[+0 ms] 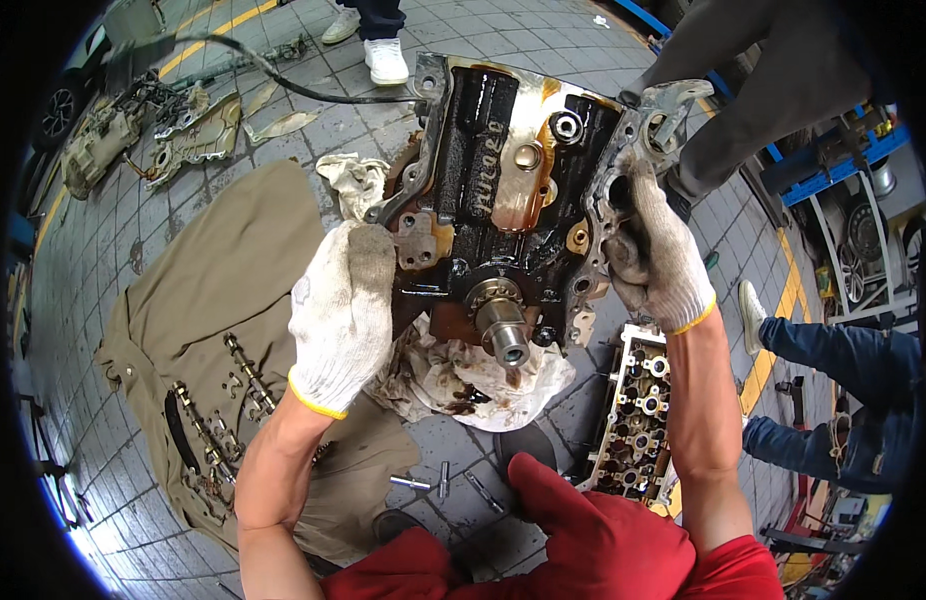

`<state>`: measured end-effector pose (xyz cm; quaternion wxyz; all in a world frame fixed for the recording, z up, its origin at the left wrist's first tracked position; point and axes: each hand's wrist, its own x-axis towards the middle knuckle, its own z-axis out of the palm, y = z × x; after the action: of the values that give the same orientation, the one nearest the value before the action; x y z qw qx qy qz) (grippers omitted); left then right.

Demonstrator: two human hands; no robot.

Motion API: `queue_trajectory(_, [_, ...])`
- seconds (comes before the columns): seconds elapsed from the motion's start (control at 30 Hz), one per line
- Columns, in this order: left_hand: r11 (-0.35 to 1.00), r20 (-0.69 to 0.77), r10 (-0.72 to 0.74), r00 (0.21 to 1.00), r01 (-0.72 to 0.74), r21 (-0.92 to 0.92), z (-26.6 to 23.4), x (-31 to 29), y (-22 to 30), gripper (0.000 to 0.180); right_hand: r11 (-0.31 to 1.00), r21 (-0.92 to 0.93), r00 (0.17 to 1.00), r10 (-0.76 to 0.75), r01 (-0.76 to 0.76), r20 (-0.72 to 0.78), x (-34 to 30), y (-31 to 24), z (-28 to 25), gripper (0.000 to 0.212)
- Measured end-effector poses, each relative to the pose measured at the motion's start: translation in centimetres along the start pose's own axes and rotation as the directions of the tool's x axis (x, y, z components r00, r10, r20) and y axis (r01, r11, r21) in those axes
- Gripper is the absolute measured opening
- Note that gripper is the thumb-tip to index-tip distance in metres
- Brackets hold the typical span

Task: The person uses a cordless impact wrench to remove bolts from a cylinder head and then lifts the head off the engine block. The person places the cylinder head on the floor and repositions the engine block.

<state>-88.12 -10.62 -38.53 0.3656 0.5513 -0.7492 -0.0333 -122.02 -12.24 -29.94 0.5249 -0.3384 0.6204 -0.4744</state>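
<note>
While both arms reach fwd, L hand (341, 312) & R hand (655, 250) grip engine block (503, 180)

- Even, fairly bright daylight fills the scene, and shadows are soft.
- Wet glare shines on the oily black engine block (513, 180) and its shaft (505, 335).
- A blown-out bluish-white patch sits at the lower left rim.
- Fisheye bending curves the paving lines, and black corners frame the round picture.
- The centre is sharp; the edges soften slightly.
</note>
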Motion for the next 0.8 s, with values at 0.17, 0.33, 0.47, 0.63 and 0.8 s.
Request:
queue_trajectory(0.17, [0.989,-0.197,0.028,0.98,-0.056,-0.138,1.6,0.2,-1.5,0.044,0.998,-0.053,0.994,-0.04,0.034,-0.1,-1.2,-1.6,2.7,0.069])
queue_trajectory(0.33, [0.923,-0.228,-0.083,0.97,-0.011,-0.384,3.5,1.9,-1.5,0.034,0.99,0.036,0.974,-0.129,0.138,-0.188,-1.3,-1.6,4.0,0.06])
queue_trajectory(0.47, [0.993,-0.217,0.013,0.976,-0.038,-0.111,3.8,3.6,-2.1,0.035,0.987,0.019,0.951,-0.151,0.162,-0.271,-1.1,-1.7,4.9,0.053])
queue_trajectory(0.63, [0.962,-0.245,0.273,0.93,-0.266,0.062,3.2,7.7,-1.1,0.04,0.946,-0.181,0.927,-0.306,0.27,-0.215,2.3,-1.4,2.2,0.062])
queue_trajectory(0.8, [0.875,-0.042,-0.101,0.994,0.068,-0.48,1.9,11.3,1.6,0.034,0.847,-0.338,0.855,-0.486,0.41,-0.18,5.8,0.4,0.5,0.078])
